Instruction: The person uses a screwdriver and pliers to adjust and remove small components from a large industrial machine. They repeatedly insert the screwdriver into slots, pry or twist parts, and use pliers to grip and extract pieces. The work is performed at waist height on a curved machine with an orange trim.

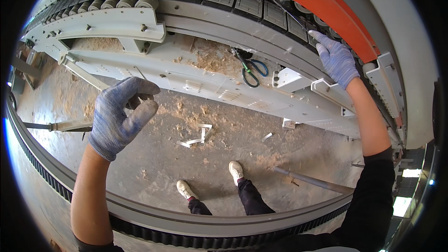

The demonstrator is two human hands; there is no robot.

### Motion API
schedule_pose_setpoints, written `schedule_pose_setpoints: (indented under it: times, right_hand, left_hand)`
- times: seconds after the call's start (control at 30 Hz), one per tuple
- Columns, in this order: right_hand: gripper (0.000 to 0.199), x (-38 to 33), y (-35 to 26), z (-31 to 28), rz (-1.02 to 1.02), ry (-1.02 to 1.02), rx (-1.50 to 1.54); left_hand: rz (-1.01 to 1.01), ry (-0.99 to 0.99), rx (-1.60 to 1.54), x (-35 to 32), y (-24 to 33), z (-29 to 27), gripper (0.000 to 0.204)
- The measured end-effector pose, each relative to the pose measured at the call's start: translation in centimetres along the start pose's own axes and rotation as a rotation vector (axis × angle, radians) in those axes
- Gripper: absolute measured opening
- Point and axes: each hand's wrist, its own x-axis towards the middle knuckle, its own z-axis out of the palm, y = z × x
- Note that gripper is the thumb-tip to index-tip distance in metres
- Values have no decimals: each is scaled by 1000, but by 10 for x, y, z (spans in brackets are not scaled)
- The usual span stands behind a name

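Observation:
My left hand (122,114), in a blue-grey knit glove, is raised over the floor in front of the machine. Its fingers are curled, with a gap to the thumb, and nothing shows between them. My right hand (337,59), gloved alike, reaches to the conveyor track of dark rectangular pads (249,3). It grips a thin dark rod-like tool (291,16), whose far end lies over the pads below the orange guard (322,0). The tool's exact kind cannot be made out. Scissors (253,72) with dark blue loop handles lie on the machine's ledge, among wood shavings.
Wood shavings (212,60) cover part of the ledge. White strip offcuts (198,136) lie on the dusty floor (163,168) near my shoes (235,170). A grey rail with a ribbed black strip (186,240) runs close to my body. A pipe (317,180) lies low at the right.

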Motion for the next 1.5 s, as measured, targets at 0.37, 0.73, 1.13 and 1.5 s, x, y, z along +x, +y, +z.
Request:
schedule_pose_setpoints:
  times: [0.37,0.73,1.13,1.5]
  right_hand:
    - [39,-30,24,-21,115,-75,-197]
    - [39,-6,-15,-4,84,-43,-247]
    - [39,-6,-14,-19,59,-126,-385]
    - [37,-10,-17,-28,116,-160,-405]
  left_hand:
    - [-23,14,-32,0,-4,0,28]
    - [-45,14,-98,0,-11,0,30]
    - [-96,-11,-83,-3,-9,-6,30]
    - [-81,-4,-127,-3,-8,-8,27]
